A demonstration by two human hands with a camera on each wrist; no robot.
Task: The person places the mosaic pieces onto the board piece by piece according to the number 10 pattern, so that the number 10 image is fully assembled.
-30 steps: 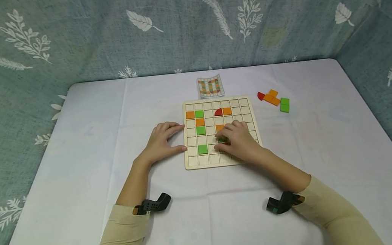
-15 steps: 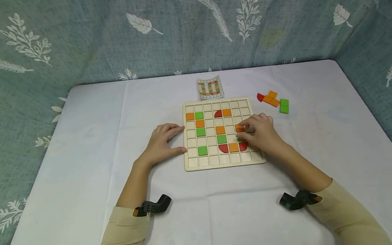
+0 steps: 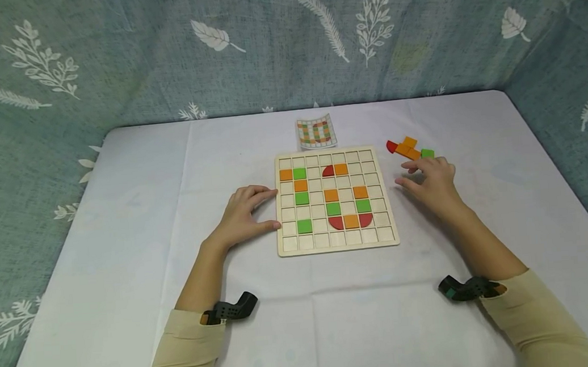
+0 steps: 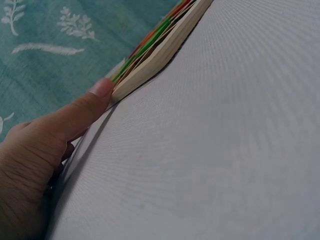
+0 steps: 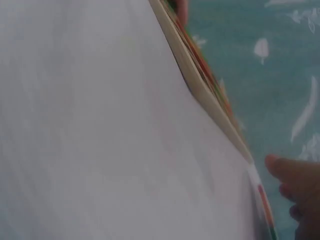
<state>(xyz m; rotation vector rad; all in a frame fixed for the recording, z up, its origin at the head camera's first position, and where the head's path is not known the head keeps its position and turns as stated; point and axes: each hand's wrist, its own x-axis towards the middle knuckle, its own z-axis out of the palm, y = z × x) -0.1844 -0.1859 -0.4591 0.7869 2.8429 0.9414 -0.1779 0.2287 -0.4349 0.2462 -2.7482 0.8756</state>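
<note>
Through my head view, the white-covered counter point(image 3: 355, 327) runs up to the gridded board point(image 3: 318, 211), which is set with orange, green and red pieces point(image 3: 351, 221). My left hand point(image 3: 242, 212) has thumb and forefinger spread, tips at the board's left edge. My right hand point(image 3: 431, 188) is well off the board's right side, fingers loosely bent, thumb parted from them. Just beyond those fingers lies a loose green tile point(image 3: 427, 153); I can't tell whether they touch. Loose orange tiles point(image 3: 402, 148) bunch beside it. Behind the board sits a printed card point(image 3: 316, 132), then leaf-patterned cloth point(image 3: 265, 60).
</note>
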